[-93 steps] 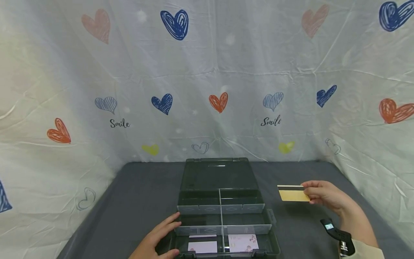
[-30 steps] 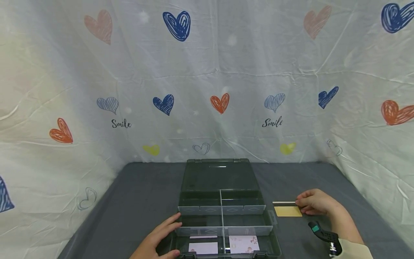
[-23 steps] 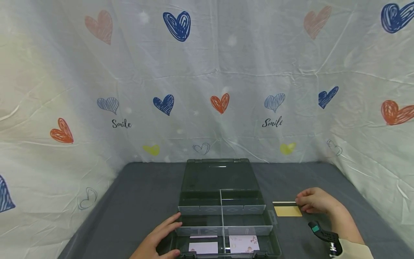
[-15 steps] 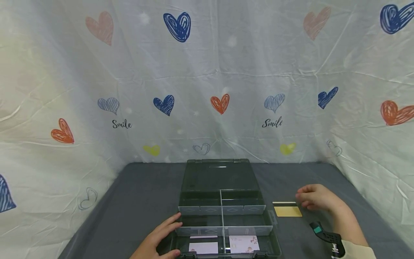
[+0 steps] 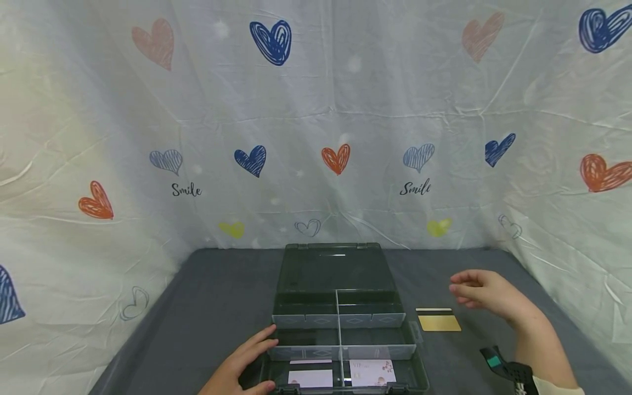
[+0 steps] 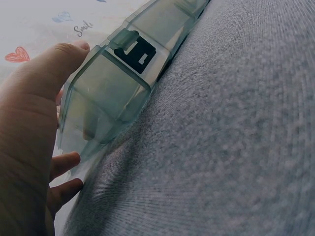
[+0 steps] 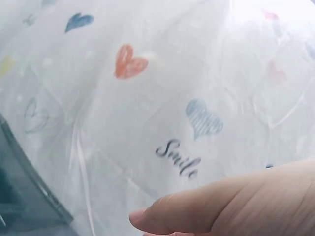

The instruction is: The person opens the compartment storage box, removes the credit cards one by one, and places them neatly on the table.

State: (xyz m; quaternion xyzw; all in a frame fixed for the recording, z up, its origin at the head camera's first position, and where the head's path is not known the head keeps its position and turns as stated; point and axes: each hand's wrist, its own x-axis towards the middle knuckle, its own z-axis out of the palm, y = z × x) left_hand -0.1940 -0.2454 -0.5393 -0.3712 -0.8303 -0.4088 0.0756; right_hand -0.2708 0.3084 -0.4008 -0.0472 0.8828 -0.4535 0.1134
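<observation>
- Behind both hands I see the heart-printed curtain [image 5: 296, 99], and below them the dark grey surface [image 5: 207, 312].
- The translucent green box [image 5: 421, 374] stands on the surface between the hands, its lid [image 5: 333, 269] tipped back away from them. The near-left compartment [image 5: 278, 368], next to the left thumb, holds a white card. The near-right compartment [image 5: 407, 370] holds a pale card. Further from me, a dark patch in the middle-left compartment is too dim to identify.
- I have the left hand [image 5: 239, 365] against the box's left side, fingers spread, thumb on its near edge.
- The right hand [image 5: 486, 291] hangs over the surface, fingers loosely bent, pinching nothing.
- The gold card [image 5: 439, 324] lies flat below and left of the right hand, just beside the box.
- I judge the card handling partly done: the white card [image 5: 310, 378] and pale card [image 5: 372, 373] are inside, the gold one outside and unheld; what remains for it I cannot tell.
</observation>
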